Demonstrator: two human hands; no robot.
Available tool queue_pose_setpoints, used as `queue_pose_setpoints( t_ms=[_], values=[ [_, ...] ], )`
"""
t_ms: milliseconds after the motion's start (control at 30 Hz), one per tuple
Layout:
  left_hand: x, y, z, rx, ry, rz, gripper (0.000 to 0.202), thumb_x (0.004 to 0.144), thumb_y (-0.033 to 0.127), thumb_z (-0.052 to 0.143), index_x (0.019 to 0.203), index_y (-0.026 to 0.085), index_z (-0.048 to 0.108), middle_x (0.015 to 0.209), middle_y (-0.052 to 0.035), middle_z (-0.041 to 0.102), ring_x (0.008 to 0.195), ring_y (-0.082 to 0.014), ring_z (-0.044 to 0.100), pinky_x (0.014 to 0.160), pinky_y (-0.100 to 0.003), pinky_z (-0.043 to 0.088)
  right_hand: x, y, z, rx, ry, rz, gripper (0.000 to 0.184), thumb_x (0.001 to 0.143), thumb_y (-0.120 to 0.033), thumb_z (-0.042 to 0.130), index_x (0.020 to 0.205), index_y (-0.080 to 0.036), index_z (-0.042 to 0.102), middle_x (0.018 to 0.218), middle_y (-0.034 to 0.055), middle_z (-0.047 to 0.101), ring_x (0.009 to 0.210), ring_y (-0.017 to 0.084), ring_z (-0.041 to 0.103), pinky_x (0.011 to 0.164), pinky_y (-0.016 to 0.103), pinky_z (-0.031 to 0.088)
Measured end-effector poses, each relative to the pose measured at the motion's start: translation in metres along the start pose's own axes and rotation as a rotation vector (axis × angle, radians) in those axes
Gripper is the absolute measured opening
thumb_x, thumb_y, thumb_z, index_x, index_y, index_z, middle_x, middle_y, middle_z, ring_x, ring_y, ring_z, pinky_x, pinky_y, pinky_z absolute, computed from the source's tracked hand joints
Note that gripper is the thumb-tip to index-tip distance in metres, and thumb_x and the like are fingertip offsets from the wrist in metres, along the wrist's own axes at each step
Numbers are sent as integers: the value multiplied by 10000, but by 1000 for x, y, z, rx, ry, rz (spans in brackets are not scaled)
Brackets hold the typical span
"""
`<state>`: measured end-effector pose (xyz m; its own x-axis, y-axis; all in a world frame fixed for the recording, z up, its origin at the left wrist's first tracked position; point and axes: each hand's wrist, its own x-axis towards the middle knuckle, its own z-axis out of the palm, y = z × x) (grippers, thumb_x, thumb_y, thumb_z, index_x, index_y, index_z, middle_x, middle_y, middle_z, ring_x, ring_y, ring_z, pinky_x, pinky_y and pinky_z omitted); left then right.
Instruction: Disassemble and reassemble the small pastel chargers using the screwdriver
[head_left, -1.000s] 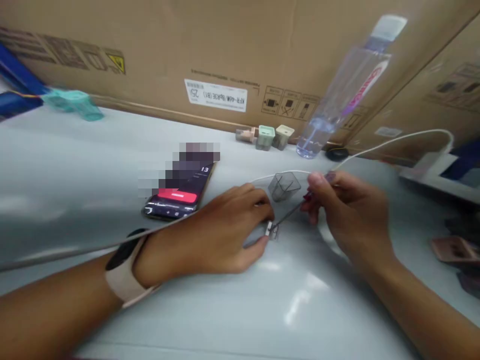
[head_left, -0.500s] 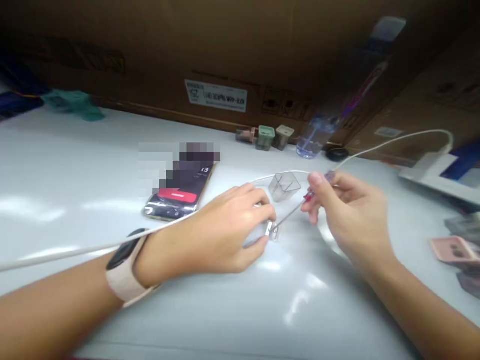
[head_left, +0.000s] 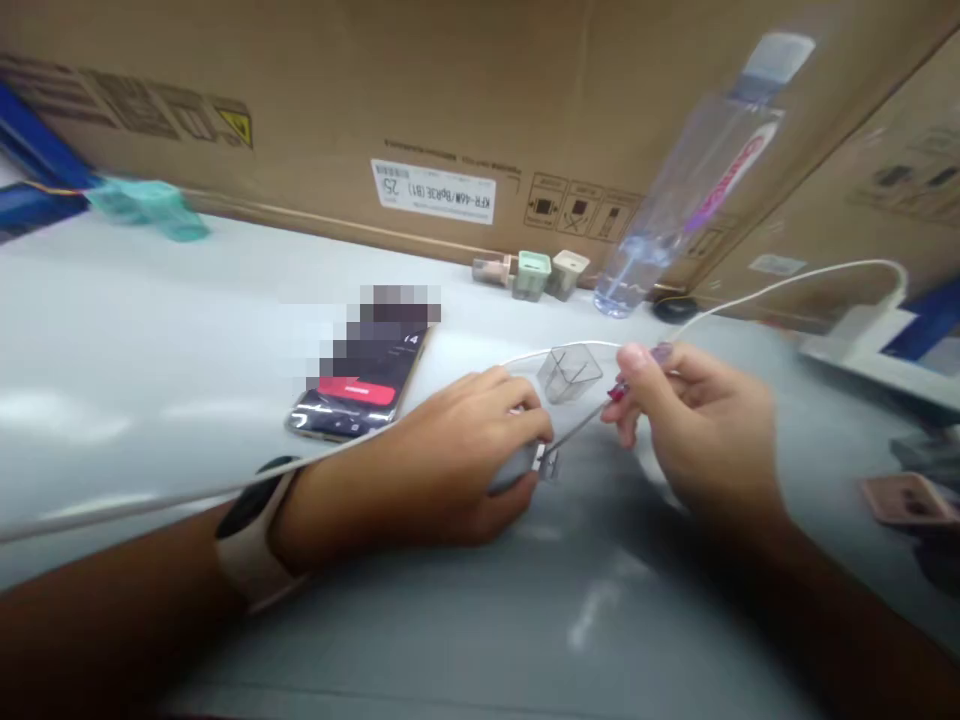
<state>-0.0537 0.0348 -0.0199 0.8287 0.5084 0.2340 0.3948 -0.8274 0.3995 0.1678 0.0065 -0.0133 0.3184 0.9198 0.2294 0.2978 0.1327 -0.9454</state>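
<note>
My left hand (head_left: 457, 455) rests on the white table, thumb and fingertips closed on a small part with a silvery metal piece (head_left: 538, 457), which looks like a pencil sharpener insert. A small clear piece (head_left: 552, 466) lies against its right side. Between thumb and fingers, my right hand (head_left: 697, 430) grips a thin screwdriver (head_left: 583, 430) with a reddish collar; most of its handle is hidden. The shaft slants down left, its tip at the metal piece. Just beyond the fingertips stands a clear smoky plastic case (head_left: 570, 375).
A phone (head_left: 360, 390) lies left of my hands, and a white cable (head_left: 187, 497) passes over my left wrist. Behind are small coloured sharpeners (head_left: 532, 275), a water bottle (head_left: 675, 190) and a large cardboard box (head_left: 300, 130). A pink piece (head_left: 907, 498) sits at right.
Both hands and the screwdriver look almost unmoved. The lighting differs: the box and bottle are brighter, the arms darker.
</note>
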Motion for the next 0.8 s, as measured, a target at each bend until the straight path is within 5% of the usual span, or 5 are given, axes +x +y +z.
queue_pose_setpoints(
  t_ms=[800],
  values=[
    [1,0,0,-5,4,16,164,1001,227,604,1133,183,691,1191,-114,691,1163,-303,633,1081,-474,508,-9,-7,3,-43,21,-57,374,912,-488,834,705,-246,637,569,-11,714,460,161,649,444,289,518]
  ],
)
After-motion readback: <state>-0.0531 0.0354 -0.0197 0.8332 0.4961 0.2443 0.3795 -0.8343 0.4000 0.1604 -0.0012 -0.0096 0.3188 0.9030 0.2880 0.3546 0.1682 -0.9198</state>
